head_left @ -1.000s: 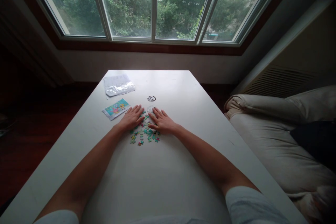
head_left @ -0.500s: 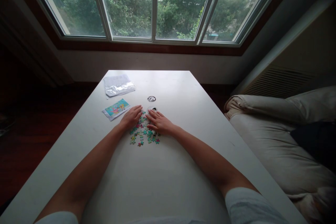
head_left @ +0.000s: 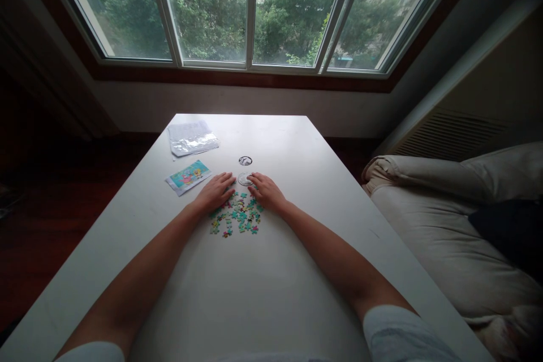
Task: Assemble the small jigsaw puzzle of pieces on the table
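Observation:
A heap of small colourful puzzle pieces [head_left: 237,216] lies in the middle of the white table [head_left: 263,271]. My left hand [head_left: 214,192] rests flat on the left edge of the heap, fingers stretched out. My right hand [head_left: 265,191] lies flat on the right edge, fingers apart and pointing toward the left hand. Neither hand holds a piece. Just beyond the fingertips stands a small round clear container [head_left: 245,179].
A colourful printed card [head_left: 188,176] lies left of the hands, with a clear plastic bag [head_left: 190,137] farther back. A small round lid [head_left: 245,160] sits behind the container. A pale sofa [head_left: 458,226] stands along the table's right side. Windows run across the far wall.
My right hand has slid to the right off the heap's middle, uncovering more pieces and spreading them. My left hand has stayed near the left edge.

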Tool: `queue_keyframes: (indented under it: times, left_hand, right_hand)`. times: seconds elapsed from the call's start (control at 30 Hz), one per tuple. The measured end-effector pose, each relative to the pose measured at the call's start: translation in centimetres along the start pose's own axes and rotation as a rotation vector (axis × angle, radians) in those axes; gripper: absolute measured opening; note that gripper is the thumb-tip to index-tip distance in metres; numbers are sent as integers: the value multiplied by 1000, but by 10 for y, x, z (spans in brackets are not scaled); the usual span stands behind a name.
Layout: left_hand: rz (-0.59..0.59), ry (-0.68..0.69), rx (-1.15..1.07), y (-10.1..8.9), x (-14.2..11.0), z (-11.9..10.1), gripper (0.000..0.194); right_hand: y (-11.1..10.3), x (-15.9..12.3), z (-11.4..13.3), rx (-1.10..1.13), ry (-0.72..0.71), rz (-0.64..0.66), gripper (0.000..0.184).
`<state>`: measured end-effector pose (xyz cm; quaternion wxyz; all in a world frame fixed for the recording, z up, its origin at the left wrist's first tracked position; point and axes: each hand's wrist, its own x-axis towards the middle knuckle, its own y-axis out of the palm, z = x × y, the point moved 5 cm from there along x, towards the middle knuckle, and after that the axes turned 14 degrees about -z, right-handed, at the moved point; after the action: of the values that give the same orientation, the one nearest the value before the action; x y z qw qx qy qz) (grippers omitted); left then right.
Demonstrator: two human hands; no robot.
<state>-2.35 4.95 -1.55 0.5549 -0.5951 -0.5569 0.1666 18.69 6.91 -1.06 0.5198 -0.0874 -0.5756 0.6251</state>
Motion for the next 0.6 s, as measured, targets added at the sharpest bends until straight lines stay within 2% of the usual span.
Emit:
queue_keyframes:
  times: [0.13,0.6]
  left_hand:
    - [3,12,-24,0,1,-5,54]
    - [-18,-2,-186,-8,3,-14,42]
  right_hand:
    - [-1,2,-8,-11,56,-15,50]
    - [-4,1,-4,-19,29,7,52]
